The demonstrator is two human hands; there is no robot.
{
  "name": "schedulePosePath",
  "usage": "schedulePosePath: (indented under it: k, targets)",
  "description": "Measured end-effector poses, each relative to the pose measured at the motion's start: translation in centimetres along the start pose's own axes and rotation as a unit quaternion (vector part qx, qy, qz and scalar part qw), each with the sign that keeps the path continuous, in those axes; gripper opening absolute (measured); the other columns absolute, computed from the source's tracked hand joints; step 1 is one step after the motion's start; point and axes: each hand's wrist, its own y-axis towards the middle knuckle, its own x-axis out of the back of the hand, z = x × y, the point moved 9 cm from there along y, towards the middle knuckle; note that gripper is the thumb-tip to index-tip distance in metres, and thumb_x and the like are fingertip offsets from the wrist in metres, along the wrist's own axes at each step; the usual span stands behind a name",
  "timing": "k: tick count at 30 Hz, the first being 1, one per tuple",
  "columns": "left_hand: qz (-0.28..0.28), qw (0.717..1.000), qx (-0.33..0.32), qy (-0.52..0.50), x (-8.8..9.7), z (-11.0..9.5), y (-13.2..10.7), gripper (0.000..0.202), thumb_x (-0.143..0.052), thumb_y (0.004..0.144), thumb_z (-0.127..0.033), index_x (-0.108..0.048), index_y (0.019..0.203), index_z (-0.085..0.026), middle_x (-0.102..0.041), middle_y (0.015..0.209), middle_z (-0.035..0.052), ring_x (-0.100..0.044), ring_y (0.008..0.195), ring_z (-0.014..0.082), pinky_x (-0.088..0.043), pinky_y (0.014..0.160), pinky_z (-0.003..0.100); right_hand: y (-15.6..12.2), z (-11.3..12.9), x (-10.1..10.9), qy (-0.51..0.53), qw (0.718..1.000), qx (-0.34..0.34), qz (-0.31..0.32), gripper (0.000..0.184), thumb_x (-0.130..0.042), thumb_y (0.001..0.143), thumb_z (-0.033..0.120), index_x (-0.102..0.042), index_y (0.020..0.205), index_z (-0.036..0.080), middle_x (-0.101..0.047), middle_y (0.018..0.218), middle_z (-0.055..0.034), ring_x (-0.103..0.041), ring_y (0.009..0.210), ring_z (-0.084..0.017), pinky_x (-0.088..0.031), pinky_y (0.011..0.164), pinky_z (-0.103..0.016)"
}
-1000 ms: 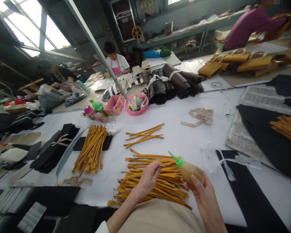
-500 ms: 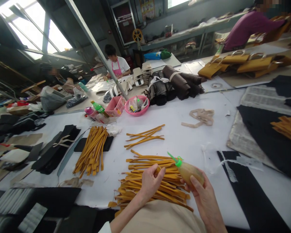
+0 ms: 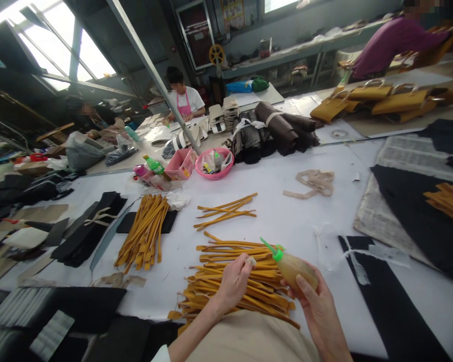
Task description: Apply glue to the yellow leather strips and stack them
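Observation:
My right hand (image 3: 317, 314) grips a glue bottle (image 3: 294, 266) with a green nozzle that points up and to the left. My left hand (image 3: 232, 281) rests on a pile of mustard-yellow leather strips (image 3: 245, 289) in front of me, fingers curled and pinching the end of one strip. The bottle's nozzle hangs just right of my left fingertips. A second small fan of strips (image 3: 226, 211) lies farther away on the white table (image 3: 283, 221). A thick bundle of strips (image 3: 143, 234) lies to the left on a black piece.
A pink bowl (image 3: 214, 163), a pink box (image 3: 179, 165) and bottles stand at the far side. Dark rolled material (image 3: 275, 130) lies behind them. Black fabric pieces (image 3: 419, 221) cover the right side, black stacks (image 3: 86, 231) the left. Other people work at distant tables.
My left fingers have curled tighter on the strip end and lifted slightly. The bottle in my right hand has stayed nearly still.

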Motion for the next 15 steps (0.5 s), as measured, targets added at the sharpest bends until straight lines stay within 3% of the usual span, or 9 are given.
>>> schedulePosePath:
  k: [7, 11, 15]
  targets:
    - [-0.003, 0.998, 0.006, -0.057, 0.6, 0.5, 0.9, 0.031, -0.035, 0.099, -0.033, -0.059, 0.086, -0.019, -0.052, 0.073, -0.0013, -0.048, 0.069, 0.0149, -0.034, 0.066, 0.026, -0.6, 0.9, 1.7, -0.098, 0.993, 0.067, -0.028, 0.057, -0.086, 0.067, 0.039, -0.061, 0.117, 0.024, -0.07, 0.109, -0.0052, -0.068, 0.088, -0.024, -0.057, 0.064, -0.028]
    - [-0.002, 0.993, -0.004, -0.121, 0.9, 0.1, 1.2, 0.03, -0.039, 0.099, -0.037, -0.054, 0.082, -0.018, -0.046, 0.07, -0.002, -0.042, 0.066, 0.0141, -0.034, 0.064, 0.026, -1.1, 1.6, 2.1, -0.171, 0.975, 0.144, -0.012, 0.056, -0.087, 0.064, 0.034, -0.064, 0.115, 0.025, -0.07, 0.114, -0.0052, -0.068, 0.099, -0.025, -0.058, 0.08, -0.03]
    - [0.005, 0.984, -0.013, -0.176, 1.4, -0.6, 1.6, 0.032, -0.043, 0.099, -0.04, -0.052, 0.077, -0.018, -0.047, 0.069, -0.0014, -0.042, 0.066, 0.014, -0.036, 0.066, 0.026, -1.2, 1.6, 2.6, -0.228, 0.953, 0.2, -0.006, 0.058, -0.087, 0.065, 0.032, -0.063, 0.118, 0.026, -0.07, 0.116, -0.0058, -0.069, 0.099, -0.026, -0.059, 0.082, -0.03]
